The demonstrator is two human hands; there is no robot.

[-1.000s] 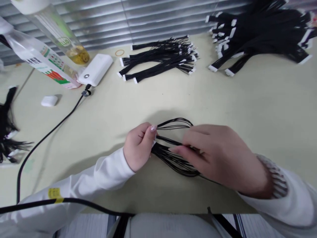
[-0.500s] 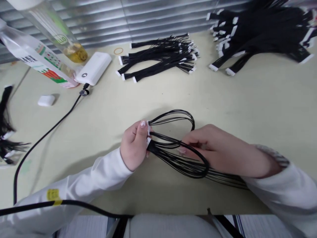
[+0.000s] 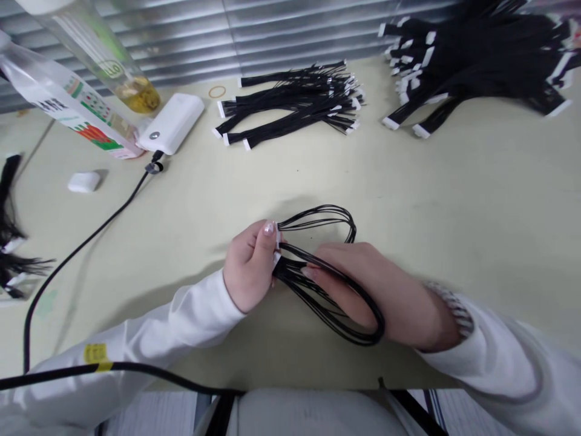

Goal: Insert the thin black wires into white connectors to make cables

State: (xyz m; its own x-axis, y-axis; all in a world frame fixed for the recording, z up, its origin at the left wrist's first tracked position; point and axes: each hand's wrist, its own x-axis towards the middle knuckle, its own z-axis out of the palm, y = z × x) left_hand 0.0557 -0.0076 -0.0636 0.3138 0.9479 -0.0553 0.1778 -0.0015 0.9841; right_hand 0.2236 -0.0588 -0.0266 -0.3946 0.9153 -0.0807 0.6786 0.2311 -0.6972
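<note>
My left hand (image 3: 252, 260) is closed on the white connectors (image 3: 278, 235) of a black wire harness (image 3: 318, 306), thumb pressed on top. From there the thin black wires run right, bending into one loop at the back and a thicker loop toward me. Inside the loops is my right hand (image 3: 363, 284), its thumb and fingers curled together on wires close to the connectors. The thicker loop passes over the right thumb and the side of the hand. My right fingertips are partly hidden by wires.
Black wire harnesses with white ends lie at the back middle (image 3: 290, 106), and a larger pile (image 3: 476, 66) is at back right. At left are a white power bank (image 3: 175, 124), a plastic bottle (image 3: 82, 106), a small white case (image 3: 84, 181) and a black cable (image 3: 91, 233).
My right hand has moved left, closer to the connectors, and deeper into the wire loops. The front loop has dropped slightly toward me. My left hand has shifted slightly right.
</note>
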